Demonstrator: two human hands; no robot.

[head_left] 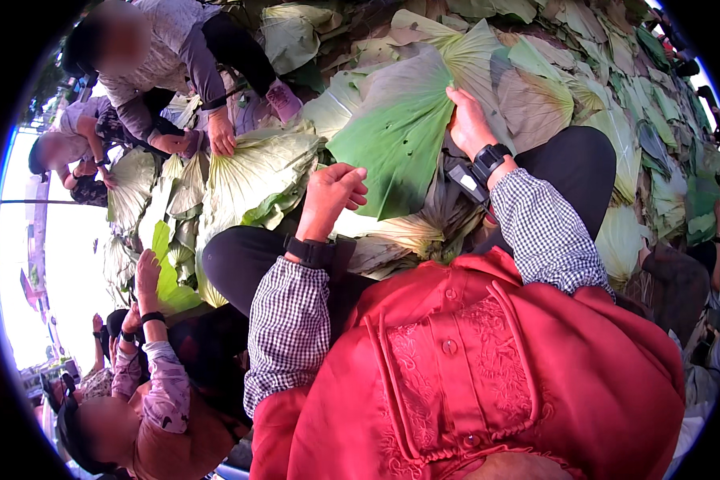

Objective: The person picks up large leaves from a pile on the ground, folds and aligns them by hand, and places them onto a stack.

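Note:
A folded lotus leaf [412,120], green with a paler greyish upper part and a few small holes, fans out in front of me. My right hand [470,124] grips it at its right end, where the veins draw together. At the leaf's lower left edge is my left hand [332,196], its fingers curled in and the thumb near the fingertips. The fingertips overlap the leaf edge, and whether they pinch anything is hidden. More drying lotus leaves [396,232] lie between my knees, below the leaf I hold.
Overlapping lotus leaves [536,104] cover the ground ahead and to the right. At the left, one person [168,64] bends over a stack of pale leaves [256,172]. Another person [156,384] sits close on my left beside a bright green leaf [168,272].

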